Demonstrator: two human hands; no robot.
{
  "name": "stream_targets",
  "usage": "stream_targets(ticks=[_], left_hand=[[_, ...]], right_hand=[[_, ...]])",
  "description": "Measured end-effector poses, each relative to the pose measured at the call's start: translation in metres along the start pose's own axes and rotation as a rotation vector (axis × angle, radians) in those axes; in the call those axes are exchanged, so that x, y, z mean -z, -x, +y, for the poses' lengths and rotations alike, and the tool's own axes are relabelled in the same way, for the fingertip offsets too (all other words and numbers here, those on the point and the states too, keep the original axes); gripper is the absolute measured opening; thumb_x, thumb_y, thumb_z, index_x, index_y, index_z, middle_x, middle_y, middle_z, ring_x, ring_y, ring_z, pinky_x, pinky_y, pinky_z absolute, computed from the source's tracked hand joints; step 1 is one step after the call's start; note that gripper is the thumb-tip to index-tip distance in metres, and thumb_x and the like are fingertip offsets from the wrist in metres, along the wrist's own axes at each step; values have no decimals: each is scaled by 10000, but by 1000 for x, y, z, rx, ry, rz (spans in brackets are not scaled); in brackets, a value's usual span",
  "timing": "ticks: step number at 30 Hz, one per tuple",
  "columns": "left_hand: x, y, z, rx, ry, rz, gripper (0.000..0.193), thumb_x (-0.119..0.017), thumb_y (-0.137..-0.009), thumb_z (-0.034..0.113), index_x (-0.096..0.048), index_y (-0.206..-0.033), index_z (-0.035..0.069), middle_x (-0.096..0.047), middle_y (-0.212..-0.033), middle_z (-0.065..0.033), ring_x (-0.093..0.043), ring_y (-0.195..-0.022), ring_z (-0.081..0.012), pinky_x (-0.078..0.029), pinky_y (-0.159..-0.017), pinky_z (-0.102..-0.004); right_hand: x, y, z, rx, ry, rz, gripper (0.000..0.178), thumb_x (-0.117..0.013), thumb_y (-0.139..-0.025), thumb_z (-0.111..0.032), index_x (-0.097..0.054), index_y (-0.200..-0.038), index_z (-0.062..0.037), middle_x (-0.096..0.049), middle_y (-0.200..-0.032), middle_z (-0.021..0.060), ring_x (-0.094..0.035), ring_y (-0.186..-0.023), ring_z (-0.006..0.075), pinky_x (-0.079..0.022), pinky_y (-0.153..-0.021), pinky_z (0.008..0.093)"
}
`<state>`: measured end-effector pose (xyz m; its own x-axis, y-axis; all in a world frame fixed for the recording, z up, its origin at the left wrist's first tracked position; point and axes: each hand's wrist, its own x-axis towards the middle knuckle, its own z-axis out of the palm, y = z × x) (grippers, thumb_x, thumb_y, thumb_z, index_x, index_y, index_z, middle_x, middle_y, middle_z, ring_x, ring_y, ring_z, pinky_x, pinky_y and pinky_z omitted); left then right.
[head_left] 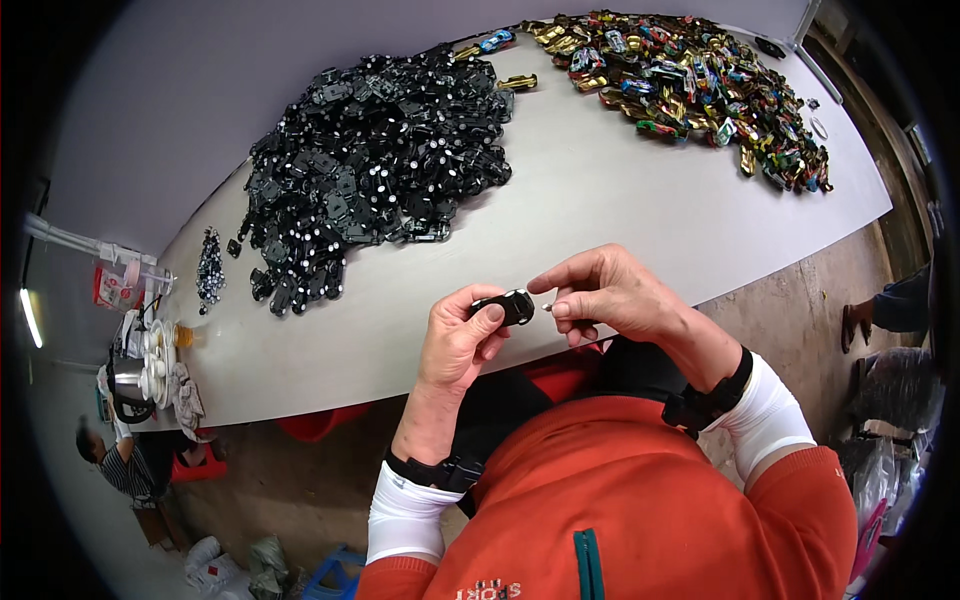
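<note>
A small black toy car (516,306) with a pale end is gripped between the thumb and fingers of my left hand (462,335), just over the table's near edge. Close on its right is my right hand (610,295). The index finger there stretches toward the car, while the thumb and another finger are pinched together. At their tips shows a tiny light piece (547,307), too small to name, a little apart from the car.
A big heap of black toy car bases (370,165) covers the table's (530,190) far left. Colourful and gold car bodies (680,80) are piled far right. Small shiny parts (210,270) lie left, near a metal pot (128,380) and white cups (155,375). Another person (130,465) sits beyond.
</note>
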<state>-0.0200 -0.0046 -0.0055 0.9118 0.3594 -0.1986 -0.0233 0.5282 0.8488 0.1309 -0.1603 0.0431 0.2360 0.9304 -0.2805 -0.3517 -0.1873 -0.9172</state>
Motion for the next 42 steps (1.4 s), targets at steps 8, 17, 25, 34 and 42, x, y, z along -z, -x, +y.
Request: stream_targets(ticks=[8,17,25,34,42], left_hand=[[0,-1,-3,22,-48,-78,196,-674,-792,158,-607,-919,24,-619,-727,-48,-505,-507,-59,-341,-382,-155],[-33,6,-4,-207,-428,184,115,-630,-822,78,-614,-899,-6,-572,-636,-32,-450,-460,-41,-327,-380,-156],[-23,-7,-3,-17,-181,157,116,-624,-829,81,-608,-882,-21,-556,-600,-32,-430,-422,-36,-294,-353,-164],[-31,-11,-5,-111,-389,198,98,-641,-808,46,-605,-874,-16,-530,-598,0,-383,-429,-15,-274,-363,-169],[-32,-24,-15,-368,44,262,147,-625,-843,152,-578,-896,23,-568,-751,-14,-471,-573,-57,-357,-444,-167]], right_hand=[[-5,1,-1,-2,94,3,135,-583,-822,-38,-609,-915,57,-599,-670,53,-580,-566,97,-453,-479,219],[-2,-9,14,271,560,188,37,-576,-800,-11,-596,-791,20,-573,-639,17,-527,-574,71,-440,-509,214],[13,-10,18,17,168,50,117,-538,-829,-21,-597,-910,38,-568,-746,23,-513,-622,60,-449,-531,193],[14,-23,35,97,265,155,51,-550,-824,-35,-563,-778,-17,-552,-675,-5,-493,-542,50,-389,-463,189],[-5,-22,35,15,49,92,76,-547,-859,-74,-599,-832,-27,-561,-674,-4,-497,-536,46,-396,-466,181]])
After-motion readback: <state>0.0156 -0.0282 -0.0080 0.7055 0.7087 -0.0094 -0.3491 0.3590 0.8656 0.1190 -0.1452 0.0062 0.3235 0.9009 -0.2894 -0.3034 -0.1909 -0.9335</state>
